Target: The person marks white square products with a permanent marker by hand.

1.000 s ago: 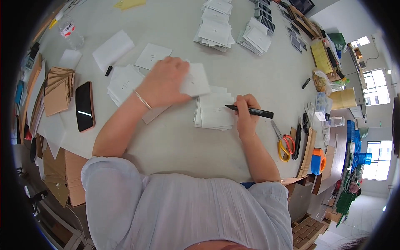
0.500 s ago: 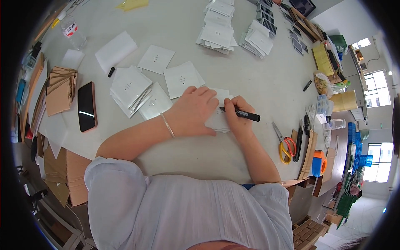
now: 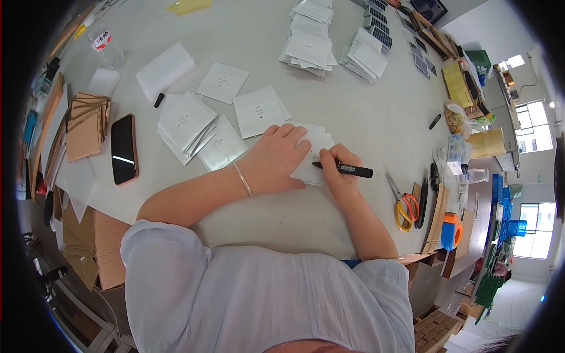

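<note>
Left hand: While its fingers spread loosely, the left hand (image 3: 275, 159) lies palm down over the left part of the card stack (image 3: 318, 140), open and gripping nothing.
Right hand: The right hand (image 3: 343, 176) is closed around a black marker pen (image 3: 357, 172), pinching it near the tip, which points left over the top card; whether the tip touches, I cannot tell.
Card stack: White, square and unevenly squared up, it sits on the pale table (image 3: 276, 226) before the person, partly hidden by both hands.
Card handling: Each piece looks light, thin and fairly stiff, apt to slide on its neighbours and crease at corners; flat fingertips near an edge should steady it, and a side-edge pinch should suit lifting.
Marker handling: It seems light, rigid and smooth, best held on the barrel just behind the tip, since the uncapped nib could smear.
Left side: A loose card pile (image 3: 183, 120), a small black cap (image 3: 159, 100) and a smartphone (image 3: 123, 147) lie apart.
Right side: Scissors (image 3: 400, 199) with red and yellow handles lie beyond the forearm.
</note>
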Tool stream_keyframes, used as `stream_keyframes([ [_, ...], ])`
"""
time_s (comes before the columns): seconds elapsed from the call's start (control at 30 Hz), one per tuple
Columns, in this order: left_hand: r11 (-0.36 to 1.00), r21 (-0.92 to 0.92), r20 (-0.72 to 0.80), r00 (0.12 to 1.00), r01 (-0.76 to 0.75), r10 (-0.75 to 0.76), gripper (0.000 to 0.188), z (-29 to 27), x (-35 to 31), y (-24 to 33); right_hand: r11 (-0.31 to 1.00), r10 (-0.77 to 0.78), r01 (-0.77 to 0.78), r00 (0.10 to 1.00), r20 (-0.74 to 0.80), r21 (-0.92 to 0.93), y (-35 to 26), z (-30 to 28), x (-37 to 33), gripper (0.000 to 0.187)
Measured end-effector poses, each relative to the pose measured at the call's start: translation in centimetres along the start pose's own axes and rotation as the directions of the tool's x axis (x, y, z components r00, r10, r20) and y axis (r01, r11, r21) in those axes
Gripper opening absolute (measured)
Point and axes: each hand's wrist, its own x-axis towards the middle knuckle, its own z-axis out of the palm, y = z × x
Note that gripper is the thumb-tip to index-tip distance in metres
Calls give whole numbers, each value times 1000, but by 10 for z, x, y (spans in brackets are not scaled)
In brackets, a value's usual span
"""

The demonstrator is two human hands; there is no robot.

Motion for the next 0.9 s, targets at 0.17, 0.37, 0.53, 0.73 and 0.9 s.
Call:
stream_keyframes([
  [0.17, 1000, -9, 6, 1000, 4, -4, 66, 1, 0, 0, 996, -35, 35, 999, 4, -84, 1, 1, -2, 23],
  [0.37, 1000, -4, 11, 1000, 6, -6, 67, 0, 2, -3, 998, -21, 19, 999, -26, -53, -2, 2, 3, 24],
  [0.53, 1000, -5, 7, 1000, 14, -14, 66, -6, 1, -4, 949, 167, -152, 986, -31, 277, 1, -3, 3, 19],
  [0.73, 995, -97, 24, 1000, 19, -17, 61, -2, 6, -2, 840, 252, -75, 931, -265, 537, 10, -5, -1, 22],
  [0.9, 994, -11, -41, 993, 110, -111, 60, -28, 1, -22, 808, 235, -52, 942, -240, 586, 15, -5, 1, 14],
])
